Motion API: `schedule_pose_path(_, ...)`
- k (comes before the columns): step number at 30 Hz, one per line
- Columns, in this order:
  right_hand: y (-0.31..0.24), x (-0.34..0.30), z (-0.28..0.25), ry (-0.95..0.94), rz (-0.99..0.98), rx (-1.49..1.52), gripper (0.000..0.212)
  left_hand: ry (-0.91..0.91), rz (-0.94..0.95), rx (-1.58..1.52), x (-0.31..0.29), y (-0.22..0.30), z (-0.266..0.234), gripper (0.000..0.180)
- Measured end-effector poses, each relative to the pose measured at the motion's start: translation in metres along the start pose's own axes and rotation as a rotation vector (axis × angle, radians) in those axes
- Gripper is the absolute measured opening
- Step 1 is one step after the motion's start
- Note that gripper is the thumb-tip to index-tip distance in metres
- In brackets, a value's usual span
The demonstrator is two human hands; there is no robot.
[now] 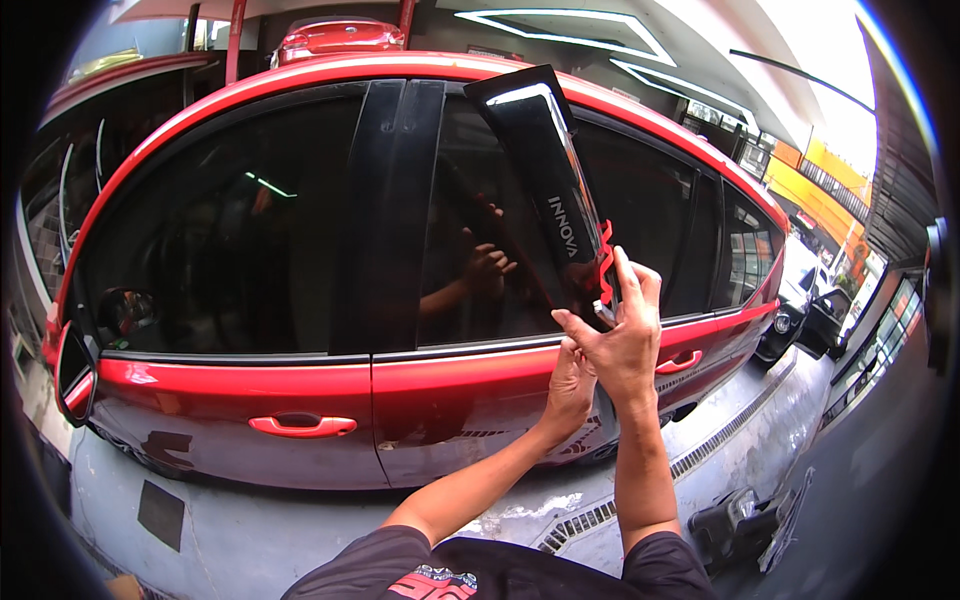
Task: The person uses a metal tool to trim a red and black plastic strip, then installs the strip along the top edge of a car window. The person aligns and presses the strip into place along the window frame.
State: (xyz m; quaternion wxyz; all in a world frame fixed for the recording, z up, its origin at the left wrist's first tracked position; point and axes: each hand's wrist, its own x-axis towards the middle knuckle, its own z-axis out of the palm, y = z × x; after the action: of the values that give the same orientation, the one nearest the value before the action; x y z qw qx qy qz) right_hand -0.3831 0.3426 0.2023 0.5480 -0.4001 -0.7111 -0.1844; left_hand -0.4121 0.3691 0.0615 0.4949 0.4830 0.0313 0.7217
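Observation:
A long, dark, glossy window visor (pixel 545 170) is held up at a tilt in front of the red car's rear side window (pixel 455 220), its wide end up and pale lettering on its face. My right hand (pixel 632 335) grips its lower part, thumb on the near face and fingers by the right edge. Lower down, my left hand (pixel 572 385) closes round the bottom end, its fingers partly hidden by the right hand. A curled red strip of tape backing (pixel 606 260) hangs along the visor's right edge, close to my right fingertips.
The red car (pixel 220 400) spans the view, with a front door handle (pixel 302 426), a rear handle (pixel 679 362) and a side mirror (pixel 75 375). A drain grate (pixel 690 460) crosses the floor. Dark parts (pixel 735 525) lie at lower right. Another car (pixel 800 300) stands behind.

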Motion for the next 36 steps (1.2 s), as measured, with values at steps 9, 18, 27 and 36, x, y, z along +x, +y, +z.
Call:
schedule_pose_path(9,0.123,0.067,-0.054,-0.081,-0.093,-0.222,0.089,-0.105,-0.101,0.717,0.02,-0.017,-0.082,0.033)
schedule_pose_path(18,0.222,0.005,-0.185,-0.037,0.059,-0.529,0.087,-0.643,-0.224,0.816,-0.012,-0.166,-0.033,0.034)
schedule_pose_path(27,0.309,-0.122,-0.347,-0.015,0.343,-0.732,0.093,-1.049,0.254,1.301,0.014,-0.447,0.095,0.063)
schedule_pose_path(36,0.405,-0.181,-0.488,-0.087,0.441,-0.735,0.098,-0.763,-0.145,1.704,0.001,-0.511,0.2,0.079)
